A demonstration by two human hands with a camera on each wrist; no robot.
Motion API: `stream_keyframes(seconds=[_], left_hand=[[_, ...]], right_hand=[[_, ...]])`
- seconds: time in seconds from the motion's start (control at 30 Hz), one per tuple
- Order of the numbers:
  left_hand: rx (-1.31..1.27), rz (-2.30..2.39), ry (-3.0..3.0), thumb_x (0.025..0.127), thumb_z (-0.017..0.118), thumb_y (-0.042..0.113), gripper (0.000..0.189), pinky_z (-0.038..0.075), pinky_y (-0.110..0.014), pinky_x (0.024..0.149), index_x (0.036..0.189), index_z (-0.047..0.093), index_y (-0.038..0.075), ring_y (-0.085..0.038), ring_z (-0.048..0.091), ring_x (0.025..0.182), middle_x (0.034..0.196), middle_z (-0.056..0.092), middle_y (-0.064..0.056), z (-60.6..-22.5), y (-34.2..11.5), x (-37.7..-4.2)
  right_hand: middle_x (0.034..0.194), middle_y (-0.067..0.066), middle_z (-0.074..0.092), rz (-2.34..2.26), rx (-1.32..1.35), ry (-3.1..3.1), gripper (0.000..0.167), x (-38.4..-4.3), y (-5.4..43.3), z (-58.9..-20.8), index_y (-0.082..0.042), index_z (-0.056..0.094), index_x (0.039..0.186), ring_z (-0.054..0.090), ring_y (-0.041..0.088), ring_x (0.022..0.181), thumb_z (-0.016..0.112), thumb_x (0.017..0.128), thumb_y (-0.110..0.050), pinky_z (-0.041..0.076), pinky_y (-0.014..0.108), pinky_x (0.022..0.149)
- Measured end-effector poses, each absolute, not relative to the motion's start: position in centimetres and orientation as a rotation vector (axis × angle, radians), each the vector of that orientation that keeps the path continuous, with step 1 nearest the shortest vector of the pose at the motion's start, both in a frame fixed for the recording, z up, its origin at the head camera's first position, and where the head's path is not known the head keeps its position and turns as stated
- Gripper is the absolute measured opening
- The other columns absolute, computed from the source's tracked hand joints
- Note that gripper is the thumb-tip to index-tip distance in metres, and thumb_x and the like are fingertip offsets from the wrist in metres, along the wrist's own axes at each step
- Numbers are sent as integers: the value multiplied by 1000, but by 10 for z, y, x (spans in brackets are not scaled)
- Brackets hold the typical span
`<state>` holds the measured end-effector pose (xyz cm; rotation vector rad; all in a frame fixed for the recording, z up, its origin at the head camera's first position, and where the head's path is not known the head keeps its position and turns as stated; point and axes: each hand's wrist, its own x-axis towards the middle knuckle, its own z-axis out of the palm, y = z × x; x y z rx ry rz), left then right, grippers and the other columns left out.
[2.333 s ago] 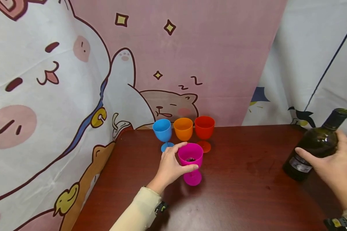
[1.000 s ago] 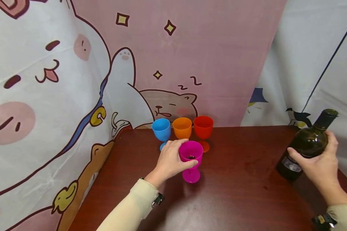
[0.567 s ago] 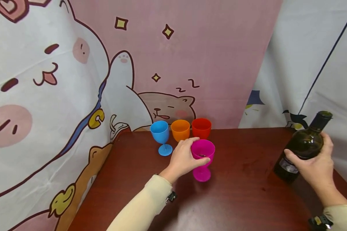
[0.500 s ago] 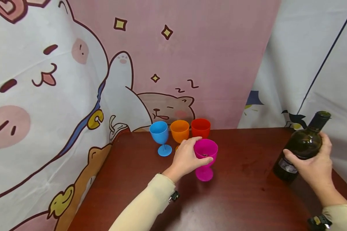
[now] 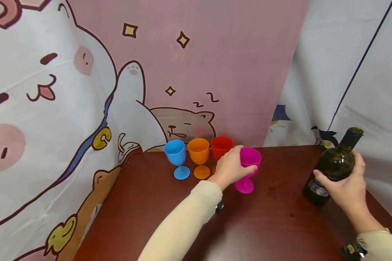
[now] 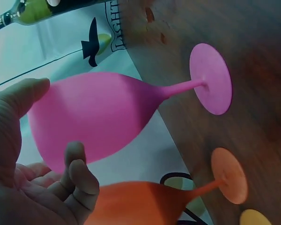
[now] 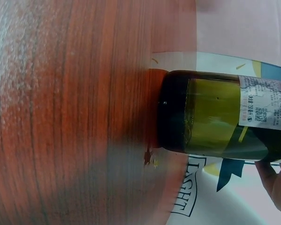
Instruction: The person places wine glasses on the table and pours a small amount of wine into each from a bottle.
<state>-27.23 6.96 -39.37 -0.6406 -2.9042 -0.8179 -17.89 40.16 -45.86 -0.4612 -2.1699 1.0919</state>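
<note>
My left hand grips the bowl of a magenta goblet near its rim, thumb on the near side. In the left wrist view the pink goblet shows its stem and round foot over the wood, beside the red-orange goblet. On the right, my right hand holds a dark green wine bottle round its body, neck tilted to the right. The right wrist view shows the bottle's base at the tabletop and a printed label.
A blue goblet, an orange goblet and a red goblet stand in a row at the back of the brown table. My left hand partly covers the red one. Behind them hangs a cartoon-printed cloth.
My left hand has carried the magenta goblet rightward and back, from in front of the orange goblet to right of the red one. The right hand keeps its grip on the bottle.
</note>
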Motion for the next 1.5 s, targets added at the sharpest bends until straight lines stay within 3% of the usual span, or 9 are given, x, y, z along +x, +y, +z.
stream_keyframes(seconds=[0.2, 0.37, 0.5, 0.63, 0.73, 1.0, 1.1, 1.27, 1.5], left_hand=[[-526, -647, -2960, 91, 78, 58, 81, 61, -35, 97, 155, 47, 19, -16, 68, 119, 143, 65, 3, -390, 88, -287], [-412, -600, -2995, 93, 76, 57, 81, 62, -35, 97, 156, 47, 15, -20, 71, 117, 144, 65, -1, -389, 96, -298], [-339, -624, -3004, 95, 74, 55, 81, 61, -38, 103, 157, 45, 11, -24, 71, 120, 156, 58, -4, -390, 99, -304], [-284, -641, -2977, 95, 74, 54, 80, 61, -43, 102, 156, 45, 10, -29, 72, 119, 165, 50, -8, -401, 105, -313], [-264, -675, -2976, 94, 76, 53, 81, 62, -43, 102, 157, 44, 11, -30, 73, 119, 169, 45, -8, -402, 107, -313], [-461, -659, -2915, 95, 74, 55, 86, 62, -37, 100, 164, 38, 19, -24, 71, 126, 177, 31, 0, -387, 100, -290], [-627, -640, -2824, 98, 72, 55, 78, 63, -33, 95, 162, 42, 24, -18, 73, 117, 175, 35, 5, -379, 89, -278], [-866, -615, -2606, 101, 71, 49, 62, 63, -32, 84, 155, 53, 24, -12, 71, 81, 164, 51, 6, -368, 48, -260], [-848, -828, -2318, 98, 79, 38, 46, 58, -22, 67, 137, 69, 16, -10, 69, 70, 139, 71, -1, -373, -33, -245]], right_hand=[[167, 11, 38, 1091, -438, -2176, 114, -179, 394, -461, -47, 17, 165, 47, 47, 139, 89, 80, -20, 29, 19, 117], [166, 11, 38, 1095, -394, -2179, 114, -181, 388, -462, -46, 18, 165, 47, 44, 139, 89, 80, -18, 26, 10, 109], [163, 12, 41, 1102, -391, -2173, 114, -183, 383, -461, -47, 19, 165, 48, 43, 135, 89, 80, -18, 27, 10, 107], [163, 14, 41, 1110, -401, -2179, 114, -184, 381, -462, -46, 19, 166, 49, 45, 135, 88, 80, -18, 33, 24, 118], [163, 15, 41, 1115, -408, -2183, 114, -184, 381, -463, -44, 18, 166, 49, 46, 134, 88, 80, -18, 33, 26, 118], [165, 13, 39, 1120, -413, -2169, 115, -182, 385, -468, -45, 18, 165, 47, 41, 137, 88, 80, -16, 26, 10, 109], [165, 11, 40, 1112, -426, -2164, 115, -181, 386, -469, -47, 17, 165, 46, 36, 137, 88, 80, -16, 28, 12, 111], [164, 11, 41, 1115, -429, -2148, 115, -181, 388, -466, -50, 18, 163, 46, 36, 137, 89, 80, -17, 30, 16, 114], [169, 7, 34, 1107, -451, -2151, 113, -179, 396, -458, -50, 16, 163, 46, 43, 141, 88, 81, -20, 27, 15, 116]])
